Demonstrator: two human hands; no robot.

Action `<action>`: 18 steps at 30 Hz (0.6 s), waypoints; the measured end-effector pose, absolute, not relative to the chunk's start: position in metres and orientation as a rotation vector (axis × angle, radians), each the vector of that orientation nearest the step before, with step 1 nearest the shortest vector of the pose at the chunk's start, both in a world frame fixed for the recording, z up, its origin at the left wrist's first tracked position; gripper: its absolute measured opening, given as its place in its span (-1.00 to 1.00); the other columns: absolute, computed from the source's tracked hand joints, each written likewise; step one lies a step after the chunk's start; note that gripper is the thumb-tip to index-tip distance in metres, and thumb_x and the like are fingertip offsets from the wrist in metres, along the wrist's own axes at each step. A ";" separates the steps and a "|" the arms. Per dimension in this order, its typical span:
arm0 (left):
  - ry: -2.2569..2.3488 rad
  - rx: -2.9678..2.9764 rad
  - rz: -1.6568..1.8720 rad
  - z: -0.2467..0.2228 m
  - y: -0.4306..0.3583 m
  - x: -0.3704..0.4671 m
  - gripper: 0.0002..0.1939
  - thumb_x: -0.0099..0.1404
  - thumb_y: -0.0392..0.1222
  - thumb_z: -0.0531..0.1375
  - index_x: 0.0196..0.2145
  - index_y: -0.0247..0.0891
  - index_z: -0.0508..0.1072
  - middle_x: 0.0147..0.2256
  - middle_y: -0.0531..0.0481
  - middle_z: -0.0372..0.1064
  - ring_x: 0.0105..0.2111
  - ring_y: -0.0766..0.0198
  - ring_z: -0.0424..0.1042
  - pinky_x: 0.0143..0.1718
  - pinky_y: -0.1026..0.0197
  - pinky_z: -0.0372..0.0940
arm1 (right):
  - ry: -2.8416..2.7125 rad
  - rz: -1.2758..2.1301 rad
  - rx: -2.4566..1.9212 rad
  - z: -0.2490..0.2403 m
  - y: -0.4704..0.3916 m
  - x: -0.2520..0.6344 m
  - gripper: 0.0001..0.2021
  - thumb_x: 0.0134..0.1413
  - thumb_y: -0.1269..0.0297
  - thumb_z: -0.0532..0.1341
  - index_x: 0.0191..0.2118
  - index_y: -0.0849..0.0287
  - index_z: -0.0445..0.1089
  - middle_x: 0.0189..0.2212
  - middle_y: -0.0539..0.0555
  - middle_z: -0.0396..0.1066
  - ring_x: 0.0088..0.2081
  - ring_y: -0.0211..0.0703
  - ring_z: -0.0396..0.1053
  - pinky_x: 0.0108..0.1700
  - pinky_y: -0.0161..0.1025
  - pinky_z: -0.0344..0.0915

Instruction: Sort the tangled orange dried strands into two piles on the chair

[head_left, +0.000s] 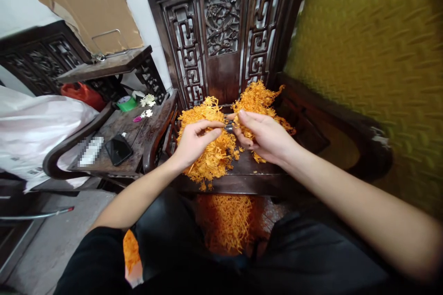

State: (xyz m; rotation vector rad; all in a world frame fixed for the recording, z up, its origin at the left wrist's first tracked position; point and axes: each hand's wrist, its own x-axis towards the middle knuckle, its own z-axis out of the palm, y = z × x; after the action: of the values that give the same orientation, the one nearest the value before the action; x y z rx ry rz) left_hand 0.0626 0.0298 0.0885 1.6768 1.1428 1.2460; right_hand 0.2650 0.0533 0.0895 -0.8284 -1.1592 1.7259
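Observation:
Between my two hands is a small dark piece (229,127), too small to name. My left hand (199,143) is closed, its thumb and index fingertips at the left end of that piece. Across from it, my right hand (266,134) is closed with its fingers curled by an orange stringy plastic-looking piece and the dark piece's other end. Under my left hand lies a heap of orange branching pieces (204,161). A second orange heap (258,97) sits behind my right hand. Both heaps rest on a dark wooden chair seat (238,184).
Below the seat, between my legs, is another mass of orange pieces (230,221). At left, a wooden side table (138,143) holds a black phone (118,149), green tape (126,103) and small white flower-like pieces (147,100). A carved chair back (223,32) stands ahead; a yellow textured surface (374,55) rises at right.

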 end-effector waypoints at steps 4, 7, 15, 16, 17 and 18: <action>1.134 1.791 1.251 0.089 0.027 0.072 -0.78 0.25 -0.04 0.40 -0.20 -0.20 0.69 -0.21 -0.08 0.58 -0.30 0.23 0.42 -0.21 0.16 0.28 | -1.227 1.660 -0.831 0.085 0.049 0.254 -0.54 0.17 -0.19 0.31 -0.15 0.16 0.44 -0.53 -0.06 0.31 -0.66 -0.40 0.08 -0.60 -0.32 -0.22; 1.158 1.861 1.273 0.087 0.029 0.075 -0.79 0.24 -0.04 0.41 -0.22 -0.19 0.69 -0.29 -0.05 0.51 -0.41 0.30 0.32 -0.34 0.20 0.20 | -1.300 1.580 -0.833 0.084 0.047 0.251 -0.56 0.21 -0.22 0.26 -0.25 0.12 0.37 -0.57 -0.08 0.27 -0.66 -0.37 0.10 -0.60 -0.32 -0.17; 1.251 2.321 1.351 0.079 0.037 0.073 -0.84 0.25 -0.36 0.25 -0.47 -0.23 0.54 -0.50 0.07 0.33 -0.47 0.33 0.25 -0.35 0.21 0.12 | -1.784 0.793 -1.057 0.077 0.047 0.247 -0.60 0.41 0.07 0.13 -0.47 0.15 0.28 -0.58 -0.02 0.28 -0.53 -0.29 0.20 -0.41 -0.25 0.11; 1.269 2.334 1.363 0.079 0.040 0.070 -0.84 0.23 -0.38 0.25 -0.50 -0.24 0.49 -0.49 0.07 0.34 -0.45 0.33 0.26 -0.34 0.21 0.13 | -1.783 0.743 -1.003 0.076 0.043 0.246 -0.63 0.41 0.11 0.13 -0.46 0.15 0.29 -0.57 -0.03 0.29 -0.52 -0.29 0.21 -0.40 -0.26 0.12; 1.309 2.325 1.382 0.080 0.045 0.067 -0.83 0.20 -0.39 0.24 -0.53 -0.25 0.44 -0.48 0.07 0.33 -0.44 0.33 0.26 -0.34 0.21 0.13 | -1.778 0.696 -0.919 0.076 0.039 0.246 -0.66 0.40 0.14 0.14 -0.43 0.15 0.31 -0.57 -0.03 0.30 -0.52 -0.29 0.22 -0.41 -0.26 0.13; 1.370 2.289 1.408 0.081 0.050 0.063 -0.82 0.17 -0.41 0.24 -0.55 -0.26 0.41 -0.49 0.07 0.32 -0.44 0.33 0.26 -0.34 0.22 0.12 | -1.775 0.651 -0.815 0.078 0.034 0.246 -0.69 0.40 0.16 0.14 -0.40 0.16 0.36 -0.57 -0.03 0.31 -0.52 -0.29 0.23 -0.41 -0.26 0.15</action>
State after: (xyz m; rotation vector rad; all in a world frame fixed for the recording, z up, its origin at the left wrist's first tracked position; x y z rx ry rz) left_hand 0.0631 0.0499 0.0809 2.2892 1.3699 1.4078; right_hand 0.2463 0.0335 0.0775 -0.8146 -1.7751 0.6511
